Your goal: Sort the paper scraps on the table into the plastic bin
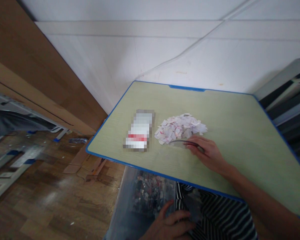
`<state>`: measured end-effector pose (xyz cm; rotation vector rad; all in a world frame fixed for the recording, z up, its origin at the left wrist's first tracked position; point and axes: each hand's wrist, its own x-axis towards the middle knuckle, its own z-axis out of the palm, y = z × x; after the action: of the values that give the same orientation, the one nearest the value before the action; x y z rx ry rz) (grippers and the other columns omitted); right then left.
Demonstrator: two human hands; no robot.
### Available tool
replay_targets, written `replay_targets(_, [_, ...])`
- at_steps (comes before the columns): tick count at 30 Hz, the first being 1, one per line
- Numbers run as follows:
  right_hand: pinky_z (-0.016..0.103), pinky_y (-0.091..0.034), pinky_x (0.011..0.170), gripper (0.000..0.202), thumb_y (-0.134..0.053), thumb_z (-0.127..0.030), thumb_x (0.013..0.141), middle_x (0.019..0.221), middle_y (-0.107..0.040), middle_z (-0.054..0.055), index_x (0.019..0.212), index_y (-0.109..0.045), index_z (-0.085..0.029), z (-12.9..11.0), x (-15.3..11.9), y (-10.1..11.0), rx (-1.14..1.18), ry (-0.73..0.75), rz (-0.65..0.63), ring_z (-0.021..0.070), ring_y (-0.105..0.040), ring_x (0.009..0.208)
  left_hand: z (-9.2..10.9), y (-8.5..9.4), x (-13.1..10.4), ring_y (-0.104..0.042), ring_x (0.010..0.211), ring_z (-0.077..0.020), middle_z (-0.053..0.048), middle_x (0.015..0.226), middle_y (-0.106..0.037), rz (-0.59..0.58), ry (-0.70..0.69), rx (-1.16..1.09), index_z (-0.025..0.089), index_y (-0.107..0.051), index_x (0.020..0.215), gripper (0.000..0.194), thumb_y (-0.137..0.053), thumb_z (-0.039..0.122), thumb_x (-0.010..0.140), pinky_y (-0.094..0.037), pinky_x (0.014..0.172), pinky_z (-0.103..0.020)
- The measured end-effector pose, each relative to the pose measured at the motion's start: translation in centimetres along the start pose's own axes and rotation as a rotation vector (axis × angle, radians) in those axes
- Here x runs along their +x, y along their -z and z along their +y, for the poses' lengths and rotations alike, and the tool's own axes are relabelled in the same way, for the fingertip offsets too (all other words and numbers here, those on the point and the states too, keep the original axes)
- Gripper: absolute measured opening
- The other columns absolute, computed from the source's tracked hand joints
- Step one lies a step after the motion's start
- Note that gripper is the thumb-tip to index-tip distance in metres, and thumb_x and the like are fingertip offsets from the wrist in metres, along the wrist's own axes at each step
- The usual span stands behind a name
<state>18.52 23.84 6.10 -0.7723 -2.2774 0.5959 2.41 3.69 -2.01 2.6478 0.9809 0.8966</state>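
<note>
On the pale green tabletop (pixel 237 133) lies a heap of torn white paper scraps (pixel 181 126), a few with reddish marks. My right hand (pixel 206 151) is closed around a thin, dark, curved tool (pixel 182 141). Its tip reaches the near edge of the heap, and I cannot make out its exact kind. Left of the heap rests a phone-shaped item (pixel 140 130), blurred out, with a red band. Below the table's near edge, my left hand (pixel 168 223) has its fingers apart, above my striped clothing (pixel 225 213) and beside a translucent bin (pixel 126 200); nothing shows in its grasp.
Small mixed scraps (pixel 150 193) fill part of the bin under the table edge. Flattened cardboard (pixel 90 166) and a clear plastic bottle (pixel 78 140) lie on the wooden floor to the left. Folded furniture (pixel 290 86) leans against the wall at right.
</note>
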Motion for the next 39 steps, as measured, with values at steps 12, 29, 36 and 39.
replay_targets(12, [0.023,-0.040,0.050,0.023,-0.048,-0.026,0.089,0.058,-0.057,0.001,0.069,-0.058,-0.019,0.1,0.0,0.8,-0.014,-0.003,0.041,0.0122,-0.053,0.053,0.0,0.4,0.2,-0.042,0.120,-0.0097,0.011,0.104,-0.067,0.012,-0.001,-0.013,0.026,-0.065,0.080,0.031,-0.044,0.029,0.103,0.001,0.114,-0.037])
replay_targets(29, [0.027,-0.047,0.059,0.029,-0.046,-0.039,0.091,0.070,-0.065,0.004,0.080,-0.065,-0.020,0.4,0.3,0.7,0.031,-0.041,-0.011,0.0150,-0.059,0.064,0.0,0.5,0.6,-0.043,0.118,-0.0100,0.010,0.102,-0.068,0.040,0.000,-0.029,0.026,-0.065,0.079,0.035,-0.040,0.028,0.104,-0.003,0.114,-0.036])
replay_targets(36, [0.027,-0.048,0.059,0.027,-0.046,-0.034,0.091,0.070,-0.064,0.005,0.080,-0.065,-0.019,0.4,0.3,0.2,0.002,-0.018,-0.010,0.0153,-0.059,0.064,0.1,0.5,0.5,-0.041,0.121,-0.0096,0.011,0.106,-0.067,-0.010,0.007,-0.022,0.027,-0.065,0.082,0.029,-0.045,0.029,0.102,-0.001,0.114,-0.038])
replay_targets(39, [0.028,-0.049,0.062,0.026,-0.046,-0.035,0.091,0.075,-0.066,0.005,0.083,-0.066,-0.020,0.6,0.3,0.1,0.036,-0.008,-0.020,0.0160,-0.060,0.069,0.0,0.3,0.2,-0.040,0.122,-0.0099,0.012,0.107,-0.066,-0.033,-0.005,0.005,0.028,-0.066,0.083,0.021,-0.052,0.032,0.099,0.001,0.114,-0.039])
